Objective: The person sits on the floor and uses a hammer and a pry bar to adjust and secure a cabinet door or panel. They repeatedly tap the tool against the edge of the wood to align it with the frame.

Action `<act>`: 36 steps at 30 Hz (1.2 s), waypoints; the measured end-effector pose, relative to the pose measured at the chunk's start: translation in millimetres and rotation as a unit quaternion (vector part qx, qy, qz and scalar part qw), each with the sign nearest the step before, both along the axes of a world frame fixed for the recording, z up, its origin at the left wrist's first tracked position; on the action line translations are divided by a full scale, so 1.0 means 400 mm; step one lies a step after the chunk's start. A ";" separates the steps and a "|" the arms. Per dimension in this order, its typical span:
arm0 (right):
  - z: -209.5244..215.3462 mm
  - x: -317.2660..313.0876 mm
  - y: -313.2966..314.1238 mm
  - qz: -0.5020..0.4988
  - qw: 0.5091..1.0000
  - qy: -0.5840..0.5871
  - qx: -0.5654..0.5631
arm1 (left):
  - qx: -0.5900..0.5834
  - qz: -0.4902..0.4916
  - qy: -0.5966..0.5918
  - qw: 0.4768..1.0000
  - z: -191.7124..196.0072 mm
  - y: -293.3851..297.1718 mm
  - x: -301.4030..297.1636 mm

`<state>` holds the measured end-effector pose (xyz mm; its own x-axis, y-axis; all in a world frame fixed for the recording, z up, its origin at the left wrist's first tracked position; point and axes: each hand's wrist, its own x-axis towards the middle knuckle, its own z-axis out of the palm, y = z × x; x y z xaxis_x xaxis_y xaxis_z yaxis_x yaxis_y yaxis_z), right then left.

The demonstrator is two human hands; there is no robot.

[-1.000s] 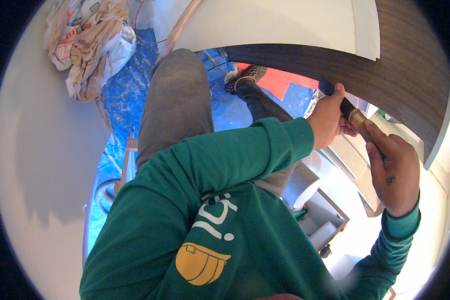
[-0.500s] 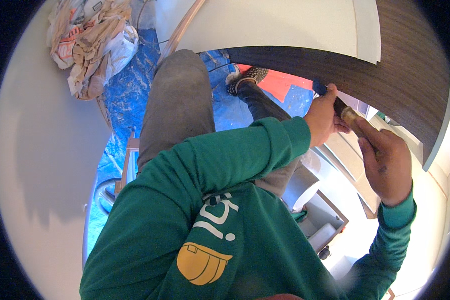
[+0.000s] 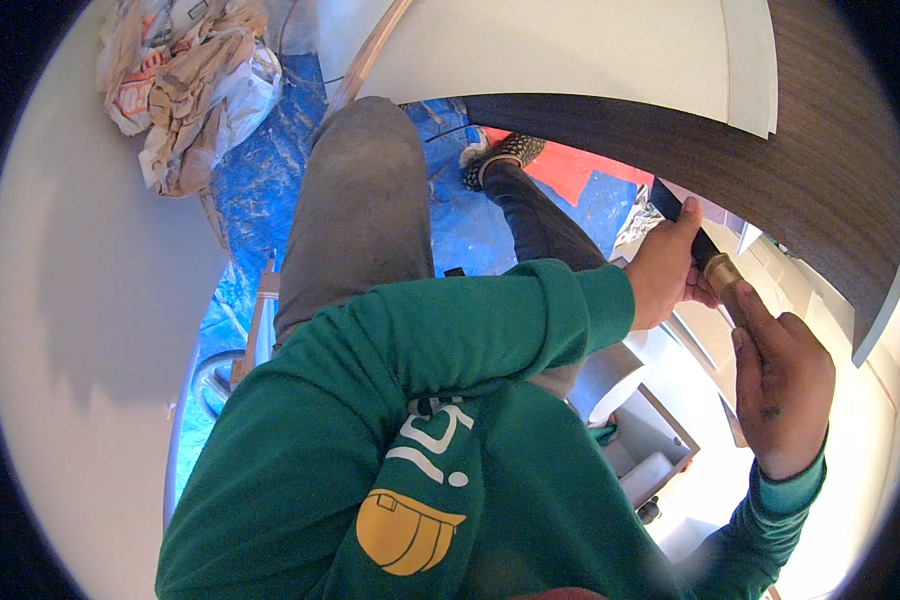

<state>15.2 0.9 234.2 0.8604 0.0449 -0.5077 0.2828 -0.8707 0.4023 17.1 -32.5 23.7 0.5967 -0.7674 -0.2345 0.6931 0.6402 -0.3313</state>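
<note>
My right hand (image 3: 785,390) is closed around the wooden handle of a flat, dark file (image 3: 708,250). My left hand (image 3: 667,262) grips the file's blade farther up, thumb along the top and fingers curled beneath. The blade slants up and to the left, its tip close by the lower edge of a dark wood-grain panel (image 3: 820,130). Whether the tip touches that edge I cannot tell. A pale sheet (image 3: 590,60) lies over part of the panel.
Crumpled plastic and paper bags (image 3: 195,95) lie on a blue tarp (image 3: 270,140) at far left. A pale wall (image 3: 90,300) stands on the left. Below my hands are an open wooden box (image 3: 670,420) and a white roll (image 3: 610,390). A wooden strip (image 3: 370,55) leans near my knee.
Both hands have moved toward me and slightly right, drawing the file back. Its tip overlapped the dark panel before and now shows just below the panel's edge.
</note>
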 end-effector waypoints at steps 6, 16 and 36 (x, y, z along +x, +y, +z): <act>0.007 0.002 0.005 0.009 1.000 -0.009 0.013 | 0.003 0.014 -0.001 1.000 0.009 0.006 0.004; -0.017 0.012 0.020 0.019 1.000 0.003 -0.017 | -0.012 0.018 0.001 1.000 -0.023 0.008 0.018; -0.012 0.012 0.030 0.028 0.999 0.001 -0.031 | -0.017 0.015 0.000 1.000 -0.013 0.016 0.024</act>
<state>20.1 12.9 229.3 0.8561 0.0616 -0.5132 0.3315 -0.8273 0.4536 26.7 -26.1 18.5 0.6188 -0.7572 -0.2091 0.6742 0.6485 -0.3535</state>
